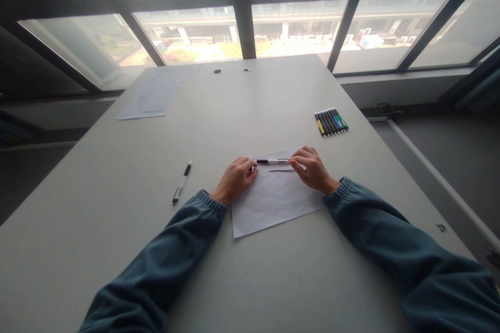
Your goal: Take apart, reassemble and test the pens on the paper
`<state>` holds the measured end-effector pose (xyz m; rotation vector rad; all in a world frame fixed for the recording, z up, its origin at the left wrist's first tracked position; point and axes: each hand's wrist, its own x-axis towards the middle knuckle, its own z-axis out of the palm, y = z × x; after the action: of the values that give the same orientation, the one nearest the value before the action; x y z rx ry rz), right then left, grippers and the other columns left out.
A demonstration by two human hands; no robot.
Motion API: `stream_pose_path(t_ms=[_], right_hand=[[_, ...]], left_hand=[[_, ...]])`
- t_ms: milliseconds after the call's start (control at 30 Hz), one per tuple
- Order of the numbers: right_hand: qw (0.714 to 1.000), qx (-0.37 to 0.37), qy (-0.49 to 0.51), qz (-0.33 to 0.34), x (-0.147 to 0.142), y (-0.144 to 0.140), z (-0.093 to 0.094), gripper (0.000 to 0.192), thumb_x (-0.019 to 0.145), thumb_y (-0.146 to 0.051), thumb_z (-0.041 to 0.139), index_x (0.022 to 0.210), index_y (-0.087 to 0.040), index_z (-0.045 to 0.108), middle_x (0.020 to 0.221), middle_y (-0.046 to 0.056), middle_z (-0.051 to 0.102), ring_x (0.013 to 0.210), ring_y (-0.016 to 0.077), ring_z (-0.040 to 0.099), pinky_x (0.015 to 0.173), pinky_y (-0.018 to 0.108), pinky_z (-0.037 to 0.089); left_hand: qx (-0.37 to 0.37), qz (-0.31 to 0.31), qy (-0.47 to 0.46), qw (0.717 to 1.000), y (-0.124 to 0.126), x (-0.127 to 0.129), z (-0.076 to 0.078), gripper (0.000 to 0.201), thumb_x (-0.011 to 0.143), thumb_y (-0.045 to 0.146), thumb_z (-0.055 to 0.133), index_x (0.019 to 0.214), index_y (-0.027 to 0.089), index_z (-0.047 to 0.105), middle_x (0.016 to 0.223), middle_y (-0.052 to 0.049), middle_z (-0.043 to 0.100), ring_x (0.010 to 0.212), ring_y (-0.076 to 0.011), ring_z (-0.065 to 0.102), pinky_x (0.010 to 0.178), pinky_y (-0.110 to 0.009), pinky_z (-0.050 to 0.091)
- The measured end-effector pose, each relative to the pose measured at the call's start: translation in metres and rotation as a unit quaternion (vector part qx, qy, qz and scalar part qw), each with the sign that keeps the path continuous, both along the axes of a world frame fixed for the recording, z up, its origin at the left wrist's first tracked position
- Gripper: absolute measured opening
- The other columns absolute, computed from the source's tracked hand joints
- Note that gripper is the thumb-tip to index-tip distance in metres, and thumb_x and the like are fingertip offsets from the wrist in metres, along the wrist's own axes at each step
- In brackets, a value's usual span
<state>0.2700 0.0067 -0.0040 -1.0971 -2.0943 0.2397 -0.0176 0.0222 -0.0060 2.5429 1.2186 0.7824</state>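
Both grips are closed on a pen: left hand at its black end, right hand opposite, above paper on the worktop. Light, stiff, probably slippery, it seems best pinched near its ends.

Mostly matt stuff on our desk

We've got a smooth matt table, a thin matt paper sheet, a plastic-looking pen with a slight sheen, another plastic-looking pen off to the side, soft ribbed cloth sleeves, and a row of plastic-looking markers.
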Motion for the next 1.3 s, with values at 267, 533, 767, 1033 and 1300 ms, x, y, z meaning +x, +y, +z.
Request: stream_pose_path(t_ms=[267,533,767,1033,1300], right_hand=[[1.000,-0.003,0.022,-0.019,0.000,0.001,-0.003,0.037,0.104,-0.038,0.045,0.082,-0.023,0.072,0.088,0.005,0.070,0.091,0.0222,0.058,0.089,0.042,0.041],[0.991,0.017,0.091,-0.095,0.021,0.006,-0.003,0.039,0.103,-0.039,0.044,0.083,-0.023,0.073,0.085,0.007,0.071,0.088,0.0247,0.061,0.087,0.043,0.046],[0.977,0.042,0.146,-0.152,0.032,0.012,-0.006,0.042,0.104,-0.038,0.044,0.076,-0.021,0.071,0.076,0.005,0.070,0.079,0.0233,0.061,0.079,0.041,0.047],[0.982,0.029,0.138,-0.129,0.025,0.014,-0.007,0.043,0.104,-0.039,0.044,0.076,-0.021,0.071,0.078,0.006,0.070,0.080,0.0227,0.061,0.080,0.041,0.047],[0.984,0.028,0.132,-0.118,0.025,0.014,-0.006,0.042,0.104,-0.039,0.045,0.075,-0.021,0.070,0.077,0.006,0.069,0.080,0.0230,0.061,0.080,0.042,0.047]], left_hand=[[0.021,0.042,-0.043,0.998,0.000,0.000,0.001,0.016,0.098,0.030,0.055,0.100,0.020,0.067,0.082,-0.003,0.064,0.082,-0.0185,0.060,0.081,-0.034,0.049],[0.035,0.064,-0.079,0.994,0.000,0.000,0.003,0.021,0.100,0.028,0.048,0.097,0.019,0.067,0.086,-0.004,0.067,0.087,-0.0195,0.059,0.085,-0.035,0.048],[0.043,0.056,-0.066,0.995,0.001,0.002,0.001,0.018,0.099,0.027,0.052,0.096,0.020,0.068,0.090,-0.004,0.068,0.089,-0.0197,0.059,0.087,-0.036,0.049],[0.079,0.008,-0.034,0.996,-0.001,0.002,0.003,0.013,0.094,0.027,0.063,0.101,0.024,0.073,0.101,-0.005,0.067,0.095,-0.0202,0.057,0.087,-0.036,0.052],[0.089,-0.013,0.047,0.995,-0.001,0.004,0.001,0.027,0.094,0.027,0.062,0.120,0.028,0.071,0.115,-0.008,0.063,0.104,-0.0245,0.052,0.093,-0.043,0.052]])
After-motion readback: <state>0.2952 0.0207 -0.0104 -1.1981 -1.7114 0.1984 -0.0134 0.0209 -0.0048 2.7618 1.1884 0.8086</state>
